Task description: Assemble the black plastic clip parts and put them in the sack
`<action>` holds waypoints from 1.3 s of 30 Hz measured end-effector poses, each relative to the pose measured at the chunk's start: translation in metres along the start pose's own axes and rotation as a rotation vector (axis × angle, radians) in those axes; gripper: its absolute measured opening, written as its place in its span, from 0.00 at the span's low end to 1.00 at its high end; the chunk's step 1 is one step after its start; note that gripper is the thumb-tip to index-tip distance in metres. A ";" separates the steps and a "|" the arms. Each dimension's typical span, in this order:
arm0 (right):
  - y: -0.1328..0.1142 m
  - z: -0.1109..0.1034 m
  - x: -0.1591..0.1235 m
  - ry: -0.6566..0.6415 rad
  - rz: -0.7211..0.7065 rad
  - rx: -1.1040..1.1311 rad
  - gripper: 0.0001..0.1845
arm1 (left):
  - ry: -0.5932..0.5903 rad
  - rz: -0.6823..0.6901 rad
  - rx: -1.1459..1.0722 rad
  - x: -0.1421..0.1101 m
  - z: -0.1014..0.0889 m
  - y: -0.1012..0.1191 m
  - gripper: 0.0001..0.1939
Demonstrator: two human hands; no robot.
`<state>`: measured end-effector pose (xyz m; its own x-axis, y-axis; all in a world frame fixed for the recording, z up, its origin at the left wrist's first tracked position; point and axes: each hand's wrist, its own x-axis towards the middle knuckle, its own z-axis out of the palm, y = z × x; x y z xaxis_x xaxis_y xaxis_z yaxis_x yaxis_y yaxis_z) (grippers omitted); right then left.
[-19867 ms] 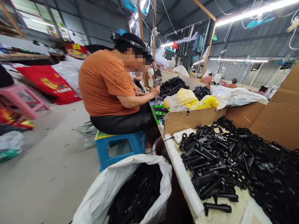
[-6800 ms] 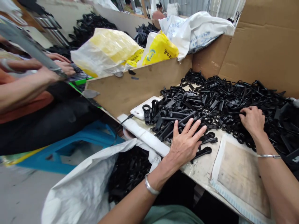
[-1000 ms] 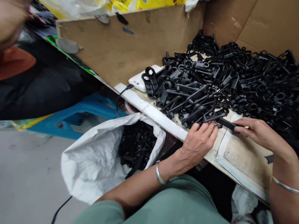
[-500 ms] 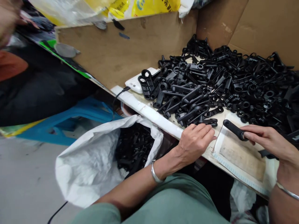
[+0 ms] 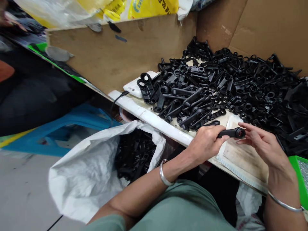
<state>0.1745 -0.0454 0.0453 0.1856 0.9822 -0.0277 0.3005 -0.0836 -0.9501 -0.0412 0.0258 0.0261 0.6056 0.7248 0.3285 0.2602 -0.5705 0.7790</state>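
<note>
My left hand is closed round the shaft of a black plastic handle part, held just above the table's near edge. The part's ring end points right. My right hand is at that ring end, fingertips touching it, fingers loosely curved. Beyond both hands lies a large heap of the same black plastic parts on the worktable. A worn pad with a pale border lies under my right hand.
A white sack holding more black parts stands on the floor at my left knee. Cardboard walls fence the table at the back and left. A white device with a cable lies at the heap's left. A green tray's corner shows at the right. A blue stool stands left.
My right hand carried a black part from the heap toward me; my left hand has now closed on its shaft, and my right fingers moved to its ring end.
</note>
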 end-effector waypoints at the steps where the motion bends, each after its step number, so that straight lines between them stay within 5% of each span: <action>1: 0.003 0.004 -0.002 -0.001 0.027 0.071 0.26 | 0.006 -0.008 -0.004 -0.001 0.000 0.000 0.06; 10: 0.009 0.037 -0.002 0.070 0.133 0.229 0.25 | 0.156 0.049 0.117 -0.012 0.013 0.007 0.05; 16: 0.010 0.035 -0.004 0.062 0.241 0.342 0.37 | 0.234 0.136 0.150 -0.016 0.017 0.004 0.05; 24: 0.027 0.020 -0.014 0.179 0.254 0.260 0.31 | 0.503 0.340 0.608 -0.020 -0.022 -0.014 0.13; 28: 0.030 0.012 -0.011 0.250 0.183 0.167 0.28 | 0.649 0.271 0.735 -0.002 -0.042 -0.038 0.13; 32: 0.028 0.003 -0.001 0.341 0.138 0.018 0.26 | 0.581 0.096 0.734 0.009 -0.045 -0.058 0.12; 39: 0.032 -0.031 0.034 0.523 0.034 -0.628 0.21 | 0.559 0.082 0.706 -0.003 -0.040 -0.048 0.13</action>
<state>0.2196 -0.0200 0.0240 0.5702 0.7848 0.2429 0.7263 -0.3434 -0.5955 -0.0853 0.0661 0.0089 0.2364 0.6483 0.7237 0.7447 -0.5993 0.2937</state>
